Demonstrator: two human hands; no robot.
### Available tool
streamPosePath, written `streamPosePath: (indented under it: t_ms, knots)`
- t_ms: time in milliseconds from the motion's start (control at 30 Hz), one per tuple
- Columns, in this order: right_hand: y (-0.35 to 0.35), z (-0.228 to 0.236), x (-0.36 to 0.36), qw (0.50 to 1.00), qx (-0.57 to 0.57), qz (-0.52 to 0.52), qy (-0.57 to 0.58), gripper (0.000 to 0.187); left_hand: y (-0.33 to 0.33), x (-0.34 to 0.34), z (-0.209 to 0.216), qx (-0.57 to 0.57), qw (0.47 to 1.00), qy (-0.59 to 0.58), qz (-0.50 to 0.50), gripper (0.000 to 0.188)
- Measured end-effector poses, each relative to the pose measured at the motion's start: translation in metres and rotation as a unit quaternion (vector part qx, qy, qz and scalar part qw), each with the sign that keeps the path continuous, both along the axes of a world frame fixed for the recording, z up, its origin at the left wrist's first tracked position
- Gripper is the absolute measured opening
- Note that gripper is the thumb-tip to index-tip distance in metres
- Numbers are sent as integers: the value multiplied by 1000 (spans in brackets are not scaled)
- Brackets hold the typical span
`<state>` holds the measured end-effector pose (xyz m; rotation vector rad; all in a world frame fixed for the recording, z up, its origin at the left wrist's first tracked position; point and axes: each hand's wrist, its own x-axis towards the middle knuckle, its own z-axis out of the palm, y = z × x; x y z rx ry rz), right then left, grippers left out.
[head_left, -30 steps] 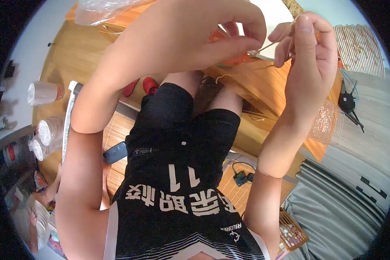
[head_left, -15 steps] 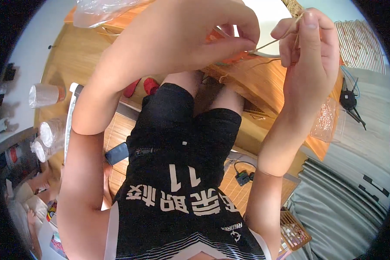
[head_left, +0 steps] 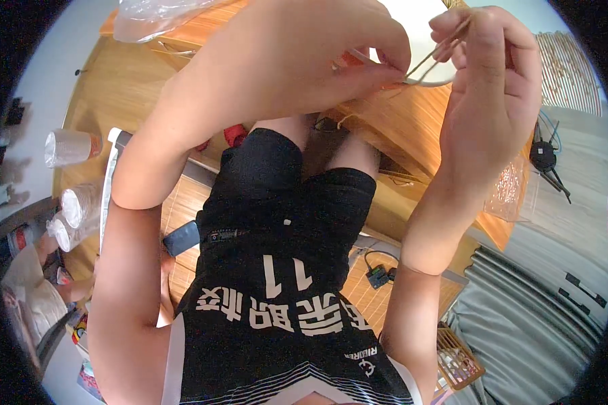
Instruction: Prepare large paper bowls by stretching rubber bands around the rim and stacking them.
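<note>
Both hands (head_left: 327,57) (head_left: 491,88) pinch tan cord (head_left: 425,61) btwn 'em.

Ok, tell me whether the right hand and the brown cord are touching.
Touching. In the head view, the brown cord runs up to the right hand and meets its thumb with no visible gap.

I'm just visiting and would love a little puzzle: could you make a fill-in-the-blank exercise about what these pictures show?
1. Of the left hand and the right hand, both holding the thin brown string, the one whose grip sits higher in the picture is the ____ one.
2. The person's shorts are ____ in colour.
3. The dark phone lies to the person's ____ side.

Missing words: right; black; left.
</note>
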<state>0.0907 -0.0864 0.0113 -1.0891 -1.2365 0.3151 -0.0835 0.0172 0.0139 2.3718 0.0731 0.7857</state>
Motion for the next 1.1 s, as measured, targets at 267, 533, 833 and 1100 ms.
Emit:
streamPosePath:
  t_ms: [267, 533, 833, 1100]
  knots:
    - [9, -9, 8, 991, 26, 94, 93, 15, -3, -6, -1, -24, 999, 12, 28, 13]
    - [4, 11, -14, 992, -87, -85, 23, 18, -4, 0, 1, 45, 999, 4, -14, 15]
    - [7, 16, -20, 992, -86, -26, 91, 20, 23, 25, -35, 126, 942, -285, -128, 18]
    - [8, 16, -18, 990, -81, 6, 118, 19, 16, 36, -35, -79, 974, -173, -119, 14]
